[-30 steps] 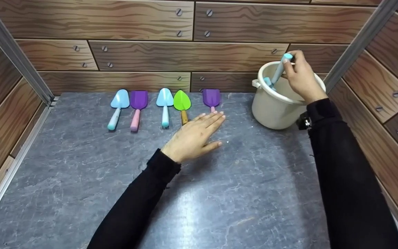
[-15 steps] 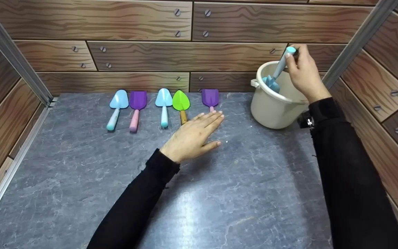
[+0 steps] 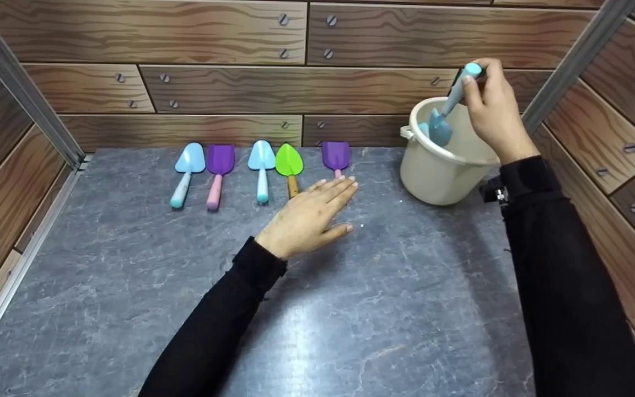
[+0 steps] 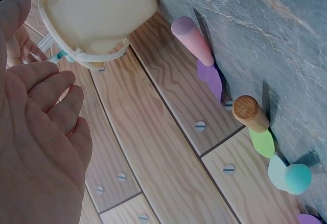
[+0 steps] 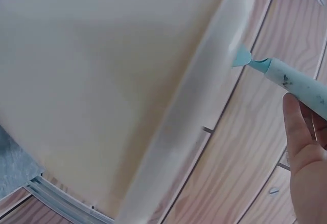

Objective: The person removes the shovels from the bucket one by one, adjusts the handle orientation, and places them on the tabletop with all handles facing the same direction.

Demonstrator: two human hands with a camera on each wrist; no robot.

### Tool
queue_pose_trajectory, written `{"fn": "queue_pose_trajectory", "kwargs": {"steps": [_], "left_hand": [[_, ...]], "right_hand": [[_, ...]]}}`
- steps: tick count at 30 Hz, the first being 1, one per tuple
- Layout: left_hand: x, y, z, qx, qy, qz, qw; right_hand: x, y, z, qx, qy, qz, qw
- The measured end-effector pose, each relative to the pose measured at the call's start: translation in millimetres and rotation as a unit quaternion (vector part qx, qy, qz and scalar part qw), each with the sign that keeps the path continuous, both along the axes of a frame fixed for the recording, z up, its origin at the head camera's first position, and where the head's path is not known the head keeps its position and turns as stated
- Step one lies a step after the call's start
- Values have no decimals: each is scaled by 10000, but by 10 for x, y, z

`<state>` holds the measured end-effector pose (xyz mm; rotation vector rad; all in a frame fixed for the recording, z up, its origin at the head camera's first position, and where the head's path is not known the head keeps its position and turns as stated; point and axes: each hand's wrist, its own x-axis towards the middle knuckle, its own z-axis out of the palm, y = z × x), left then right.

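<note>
My right hand [image 3: 496,107] grips the handle of a light blue trowel [image 3: 461,91] over the cream bucket [image 3: 441,176]. The trowel tilts, its blade down within the bucket's mouth; another light blue piece shows beside it inside. In the right wrist view the trowel's handle [image 5: 296,83] has dark marks, and the bucket wall hides most of the blade. My left hand [image 3: 306,218] is held palm down with straight fingers, holding nothing. In the head view it overlaps the handles of a green trowel [image 3: 289,160] and a purple shovel [image 3: 335,155].
Left of these, in a row along the back wall, lie a light blue trowel [image 3: 262,157], a purple shovel with a pink handle [image 3: 220,160] and another light blue trowel [image 3: 189,160]. Wood-patterned panels [image 3: 185,33] enclose the grey marbled table [image 3: 130,286] at the back and sides.
My right hand has risen and shifted slightly right, drawing the light blue trowel higher so that more of its blade shows. The left hand has stayed in place.
</note>
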<state>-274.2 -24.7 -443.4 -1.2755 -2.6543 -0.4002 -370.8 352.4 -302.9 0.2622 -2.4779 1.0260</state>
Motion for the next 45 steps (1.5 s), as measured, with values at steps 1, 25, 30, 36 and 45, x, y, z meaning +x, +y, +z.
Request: {"fn": "queue_pose_trajectory", "kwargs": {"steps": [1, 25, 30, 36, 45], "left_hand": [[1, -1, 0, 8, 6, -4, 10000], [0, 4, 3, 11, -29, 33, 10000], [-6, -4, 2, 8, -18, 36, 10000], [-5, -7, -9, 53, -88, 55, 9999], [-7, -7, 8, 41, -104, 69, 9999]], "right_hand": [[9, -3, 14, -37, 61, 6, 10000], [303, -127, 142, -602, 920, 301, 9935], [369, -156, 110, -684, 1203, 407, 9895], [449, -200, 67, -768, 1543, 427, 9841], [528, -297, -23, -1401, 1635, 918, 9722]]}}
